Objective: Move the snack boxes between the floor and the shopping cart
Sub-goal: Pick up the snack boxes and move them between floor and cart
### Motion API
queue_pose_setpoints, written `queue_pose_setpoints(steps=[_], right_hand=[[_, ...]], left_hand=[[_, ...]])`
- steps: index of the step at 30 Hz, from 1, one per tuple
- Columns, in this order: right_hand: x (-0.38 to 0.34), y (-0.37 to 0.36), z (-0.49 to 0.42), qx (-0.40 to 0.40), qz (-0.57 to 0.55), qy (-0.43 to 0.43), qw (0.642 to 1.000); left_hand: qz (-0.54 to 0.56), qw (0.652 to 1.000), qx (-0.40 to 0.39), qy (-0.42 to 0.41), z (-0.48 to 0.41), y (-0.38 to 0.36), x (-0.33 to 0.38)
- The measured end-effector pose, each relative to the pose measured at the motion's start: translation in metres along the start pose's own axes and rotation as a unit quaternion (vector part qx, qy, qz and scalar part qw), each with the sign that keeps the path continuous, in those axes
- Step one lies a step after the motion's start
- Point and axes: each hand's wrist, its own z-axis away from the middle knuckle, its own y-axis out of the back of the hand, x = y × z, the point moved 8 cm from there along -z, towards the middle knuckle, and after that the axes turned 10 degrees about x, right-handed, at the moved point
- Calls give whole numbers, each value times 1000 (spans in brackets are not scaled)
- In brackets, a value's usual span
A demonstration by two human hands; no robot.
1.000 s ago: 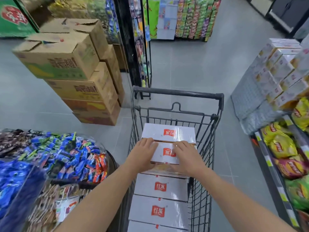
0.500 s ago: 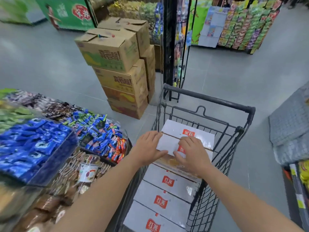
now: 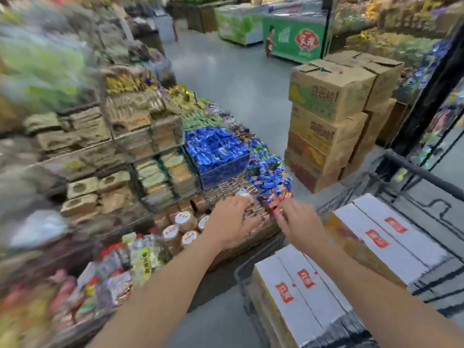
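White snack boxes with red labels lie stacked in the black wire shopping cart at the lower right: an upper pair and a lower layer. My left hand and my right hand are both off the boxes, to the left of the cart, in front of the snack display. Their fingers are spread and hold nothing. The view is blurred by motion.
A tiered snack display with blue packets and jars fills the left. Stacked brown cartons stand on the grey floor beyond the cart. A black shelf post rises at the right. A green cooler stands far back.
Both hands let go of the top snack box and swung left, out of the cart. The view turned sharply to the left toward the snack display.
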Motion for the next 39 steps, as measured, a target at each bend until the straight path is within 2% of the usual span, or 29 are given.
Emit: queue_pose_setpoints(steps=[4, 9, 15, 19, 25, 29, 39], right_hand=[[-111, -35, -1, -48, -39, 62, 996], [-284, -59, 35, -77, -130, 176, 973], [-478, -60, 120, -97, -181, 270, 941], [-586, -60, 186, -132, -216, 297, 921], [-763, -59, 292, -174, -256, 353, 883], [-879, -87, 365, -232, -238, 438, 835], [-1123, -176, 473, -302, -245, 533, 751]], left_hand=[[-38, 993, 25, 111, 102, 63, -68], [-59, 960, 55, 268, 263, 131, -148], [-122, 919, 92, 364, 472, 212, -185], [-146, 895, 95, 411, 611, 256, -193], [-172, 829, 94, 524, 823, 327, -208], [-159, 762, 124, 615, 955, 360, -227], [-160, 635, 102, 748, 1187, 399, -304]])
